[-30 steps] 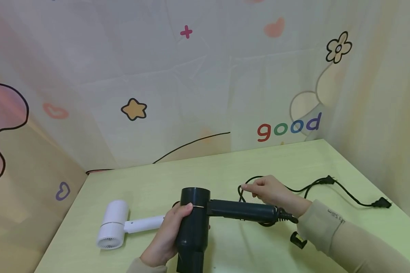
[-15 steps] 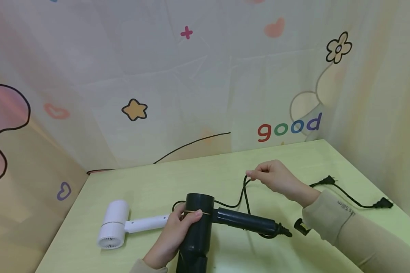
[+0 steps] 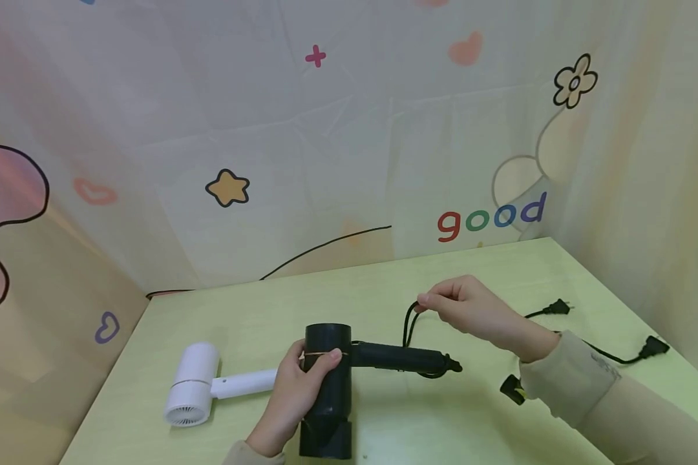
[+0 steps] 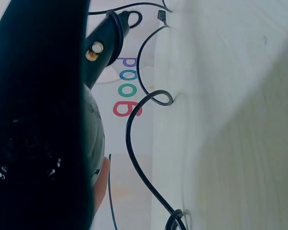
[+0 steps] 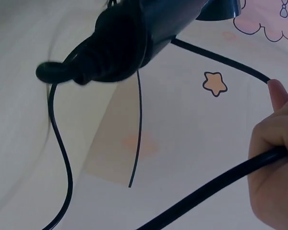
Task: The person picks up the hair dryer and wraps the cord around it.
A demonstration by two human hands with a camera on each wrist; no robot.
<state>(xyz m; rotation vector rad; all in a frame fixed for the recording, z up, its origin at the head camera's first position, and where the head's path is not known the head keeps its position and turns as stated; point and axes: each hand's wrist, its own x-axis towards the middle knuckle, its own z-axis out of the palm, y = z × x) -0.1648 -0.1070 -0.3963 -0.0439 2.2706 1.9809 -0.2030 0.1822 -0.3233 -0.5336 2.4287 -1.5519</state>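
In the head view my left hand grips the barrel of a black hair dryer, thumb across its upper part. The dryer's handle points right, nearly level. Beyond it, my right hand pinches a loop of black power cord above the table. In the right wrist view the cord runs through the curled fingers, and the handle's end is close by. The dark dryer body fills the left side of the left wrist view and hides most of my left hand.
A white hair dryer lies on the pale green table at left, its handle end behind my left hand. Two black plugs lie at right. A small black cylinder with yellow inside sits near my right sleeve. A printed curtain stands behind.
My right hand has risen with the cord, drawing up a loop, then shifted slightly. The black dryer's handle tipped down, then levelled again; its lower end now shows fully. The cord at right has shifted.
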